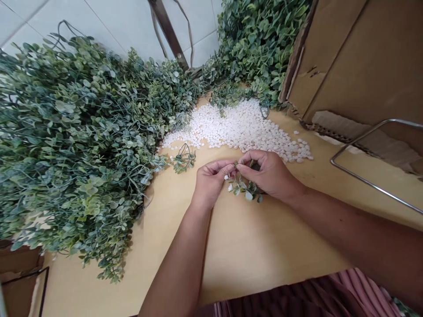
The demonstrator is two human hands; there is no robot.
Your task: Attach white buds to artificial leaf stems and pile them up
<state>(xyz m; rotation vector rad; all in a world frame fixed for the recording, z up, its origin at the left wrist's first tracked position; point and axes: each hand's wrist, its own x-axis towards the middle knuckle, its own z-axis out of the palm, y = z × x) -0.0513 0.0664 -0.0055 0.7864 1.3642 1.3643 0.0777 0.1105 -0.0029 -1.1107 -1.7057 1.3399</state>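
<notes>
Between my two hands, over the wooden tabletop (238, 237), is a small sprig of artificial greenery (248, 190) with a couple of white bits on its left side. My left hand (213, 178) pinches it near its upper end, thumb and fingertips together. Close against it, my right hand (264, 171) is also closed on the sprig, its thumb and forefinger meeting the left fingertips. What exactly lies between the fingertips is too small to make out. Just beyond the hands spreads a pile of small white plastic pieces (238, 125). A loose green sprig (184, 159) rests left of my hands.
A large heap of artificial foliage (89, 141) covers the left side. More foliage (261, 44) is stacked at the back. A cardboard box (363, 61) stands at the right, with a bent metal wire frame (366, 176) before it. White tiles (109, 22) line the wall behind.
</notes>
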